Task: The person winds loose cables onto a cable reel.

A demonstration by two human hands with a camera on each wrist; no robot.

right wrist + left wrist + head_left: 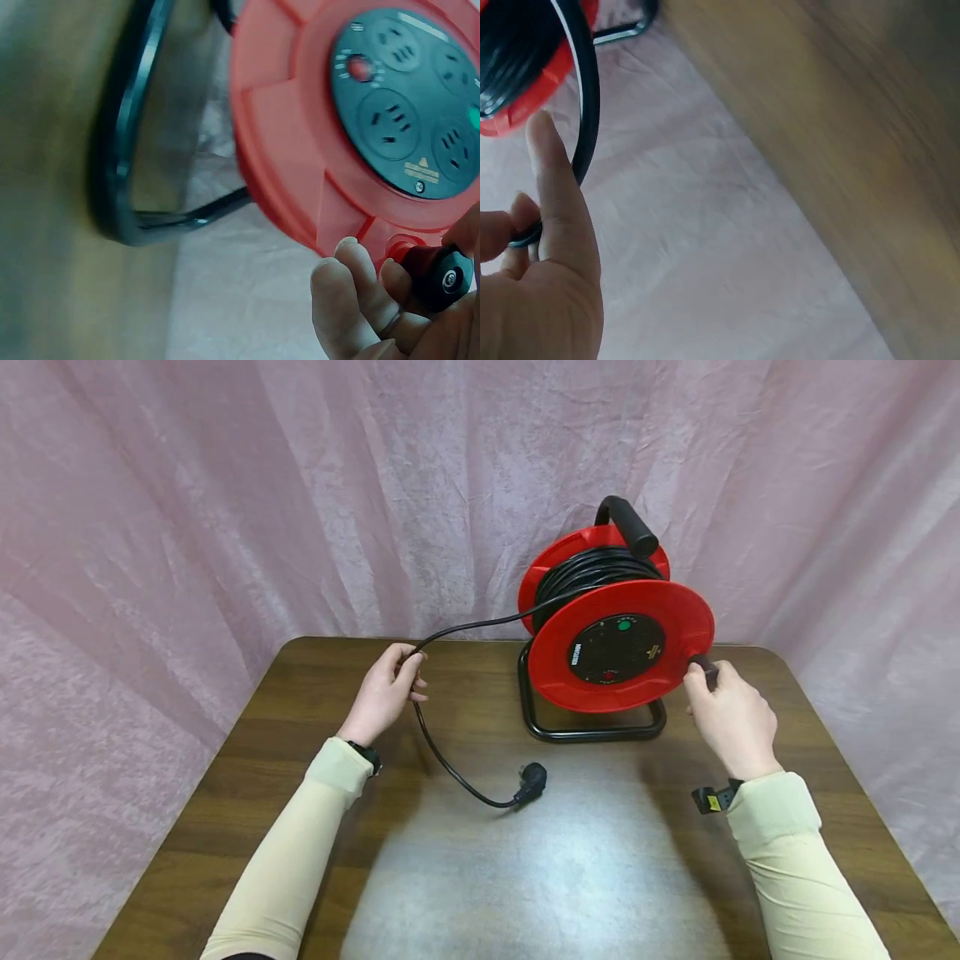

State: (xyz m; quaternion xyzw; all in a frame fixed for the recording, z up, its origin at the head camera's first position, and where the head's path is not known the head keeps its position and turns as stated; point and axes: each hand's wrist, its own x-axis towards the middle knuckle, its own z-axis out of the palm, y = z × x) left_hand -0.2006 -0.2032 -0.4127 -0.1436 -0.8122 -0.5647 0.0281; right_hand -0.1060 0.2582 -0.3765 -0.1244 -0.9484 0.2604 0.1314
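Note:
A red cable reel (621,643) stands on a black tube frame at the back right of the table, black cable wound between its two discs. My right hand (731,714) grips the small black crank knob (442,277) on the front disc's rim. Sockets (388,124) show on the disc's dark centre panel in the right wrist view. From the reel a length of black cable (480,624) runs left to my left hand (386,689), which pinches it between thumb and fingers. Below that hand the cable curves down to its black plug (532,781), near the table's middle.
The brown wooden table (247,793) ends at a back edge just behind the reel. A pink curtain (420,493) hangs behind it and at both sides. The reel's black carrying handle (630,527) sticks up at the top, and its frame foot (592,735) rests on the table.

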